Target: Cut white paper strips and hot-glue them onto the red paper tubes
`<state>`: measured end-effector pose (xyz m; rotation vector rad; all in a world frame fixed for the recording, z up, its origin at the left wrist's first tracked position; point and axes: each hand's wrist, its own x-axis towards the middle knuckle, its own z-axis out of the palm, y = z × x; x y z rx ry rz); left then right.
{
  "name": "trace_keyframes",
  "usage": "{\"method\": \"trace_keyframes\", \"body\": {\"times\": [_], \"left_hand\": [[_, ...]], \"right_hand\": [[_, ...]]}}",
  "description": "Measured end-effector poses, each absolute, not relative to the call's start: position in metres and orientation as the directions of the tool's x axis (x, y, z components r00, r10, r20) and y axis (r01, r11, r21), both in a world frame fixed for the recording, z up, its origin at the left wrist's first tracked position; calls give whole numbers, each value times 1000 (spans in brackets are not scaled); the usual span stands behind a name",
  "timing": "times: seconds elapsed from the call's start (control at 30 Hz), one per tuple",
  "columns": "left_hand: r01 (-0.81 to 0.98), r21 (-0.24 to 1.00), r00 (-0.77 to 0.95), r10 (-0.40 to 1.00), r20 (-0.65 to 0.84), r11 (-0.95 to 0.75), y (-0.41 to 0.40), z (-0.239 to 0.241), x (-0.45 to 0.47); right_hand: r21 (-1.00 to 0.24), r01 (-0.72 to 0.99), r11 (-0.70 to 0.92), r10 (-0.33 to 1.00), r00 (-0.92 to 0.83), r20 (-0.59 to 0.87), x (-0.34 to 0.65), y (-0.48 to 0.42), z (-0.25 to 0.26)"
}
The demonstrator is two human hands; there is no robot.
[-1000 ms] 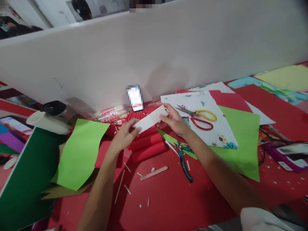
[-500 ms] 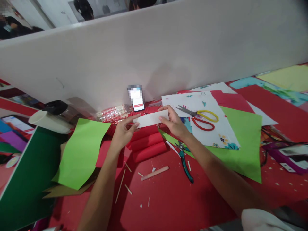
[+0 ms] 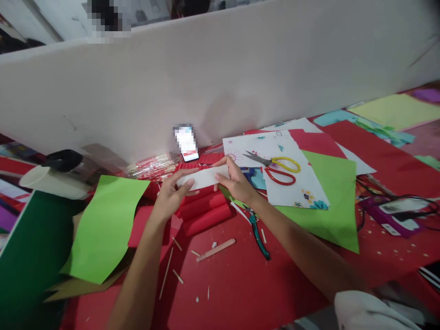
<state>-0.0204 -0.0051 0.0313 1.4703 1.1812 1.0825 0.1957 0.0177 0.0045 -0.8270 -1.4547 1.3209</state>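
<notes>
Light green paper sheet [image 3: 103, 224] lies flat at left on the red counter [image 3: 261, 288]. Left hand [image 3: 168, 197]: fingers pinched on the left end of a white paper strip [image 3: 204, 178]. Strip held roughly level, just above red paper rolls [image 3: 204, 213]. Right hand [image 3: 236, 184]: fingers closed on the strip's right end. Teal-handled pliers [image 3: 258, 234] and yellow-and-red scissors [image 3: 279, 166] lie further right.

The strip [image 3: 205, 178] is a long, thin piece of white paper. It looks flat and smooth. It sits almost level, with its right end a little higher and farther away. It is up in the air, just over the red rolls [image 3: 202, 211]. The left hand [image 3: 170, 196] pinches one end and the right hand [image 3: 236, 184] pinches the other.
</notes>
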Motion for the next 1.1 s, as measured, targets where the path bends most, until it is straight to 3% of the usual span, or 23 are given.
{"method": "trace_keyframes", "body": {"times": [0.27, 0.5, 0.63, 0.7, 0.8, 0.9, 0.97, 1.1], "left_hand": [[214, 971, 148, 986, 74, -105, -7, 38, -25], [277, 961, 428, 896, -117, -7, -16, 50, -19], [252, 966, 449, 878, -166, 53, -24, 44, -1], [243, 967, 423, 890, -171, 71, -28, 40, 9], [289, 957, 421, 893, -157, 33, -36, 37, 24], [425, 903, 438, 886, -150, -58, -47, 33, 39], [546, 825, 434, 892, -130, -146, -54, 30, 49], [719, 652, 434, 888, -149, -242, -70, 22, 69]], "right_hand": [[-979, -9, 202, 924, -330, 194, 201, 15, 14], [-976, 60, 211, 859, -487, 156, 217, 13, 33], [-956, 101, 277, 864, -460, 202, 230, 24, 38], [-929, 207, 308, 902, -374, 216, 248, 34, 39], [-753, 590, 290, 957, -189, 220, 288, 50, 35], [-396, 908, 140, 989, -112, 92, 328, 60, 21], [-222, 974, 40, 999, -45, -19, 345, 63, 11], [-161, 986, -41, 990, 18, -143, 353, 60, 3]]}}
